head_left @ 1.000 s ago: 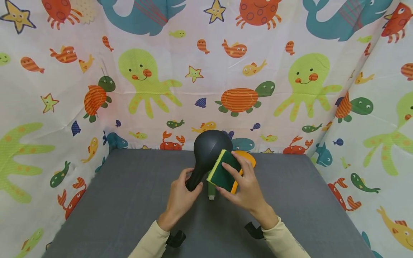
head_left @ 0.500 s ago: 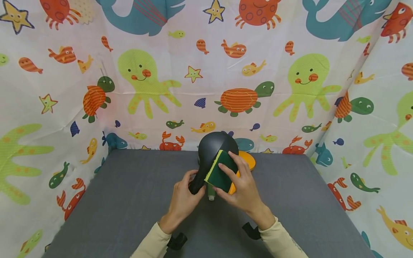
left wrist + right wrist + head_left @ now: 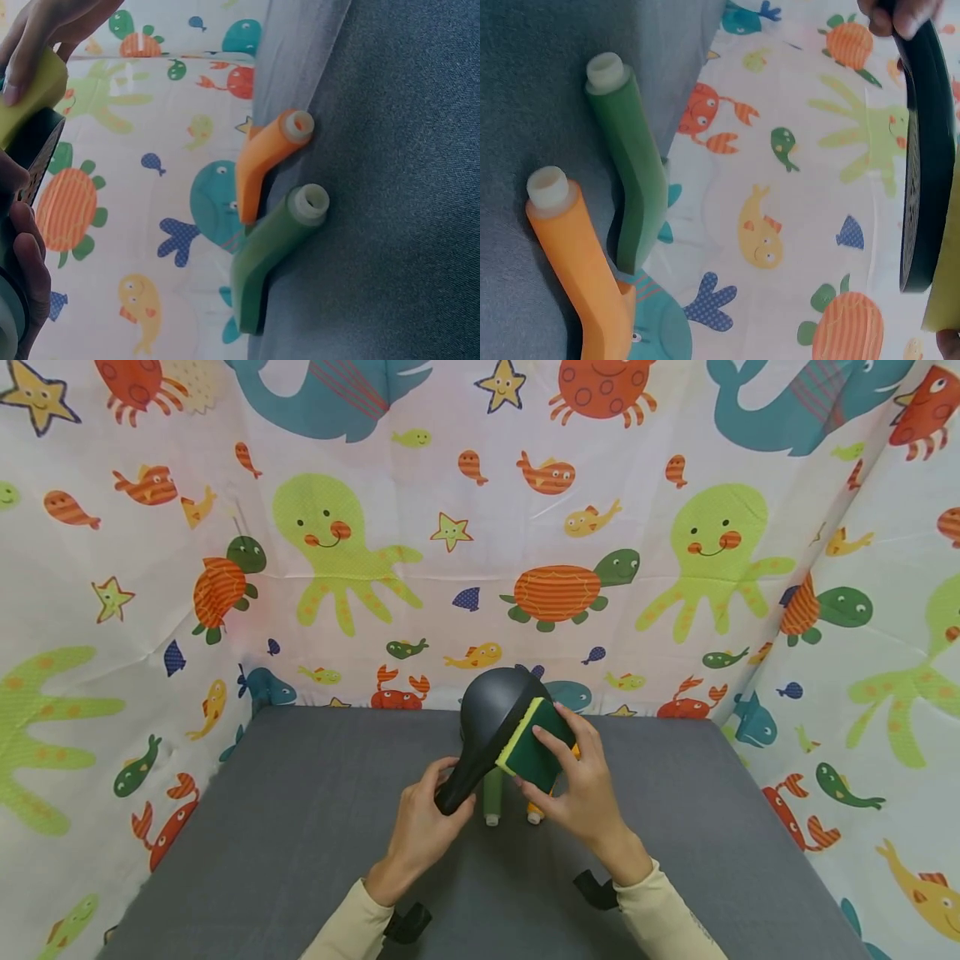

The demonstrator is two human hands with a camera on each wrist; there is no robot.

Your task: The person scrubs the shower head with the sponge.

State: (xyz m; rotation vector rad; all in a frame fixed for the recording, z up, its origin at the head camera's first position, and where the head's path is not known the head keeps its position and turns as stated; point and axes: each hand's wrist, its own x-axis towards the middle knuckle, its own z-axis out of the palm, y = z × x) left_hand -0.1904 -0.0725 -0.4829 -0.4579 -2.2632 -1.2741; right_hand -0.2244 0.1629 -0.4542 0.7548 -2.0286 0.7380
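Note:
My left hand (image 3: 422,827) grips the handle of a black handheld shower head (image 3: 487,710), holding it up off the table with its round head upward. My right hand (image 3: 588,793) pinches a sponge (image 3: 538,745), yellow foam with a dark green scouring side. The yellow foam lies against the right edge of the round head. Perforations show on a narrow strip of the shower head's face (image 3: 37,169) in the left wrist view. Behind stand a green shower-head handle (image 3: 492,797) and an orange one (image 3: 581,262), both with whitish hollow ends; their heads are mostly hidden in the head view.
A grey cloth-covered table (image 3: 322,827) lies under the hands. A white curtain (image 3: 450,602) printed with sea animals rises along its back and sides. Black straps (image 3: 408,922) hang at both wrists.
My right hand and the sponge shifted slightly left, then right and a little up along the shower head's edge. The shower head moved slightly right, and the orange handle's end came into view.

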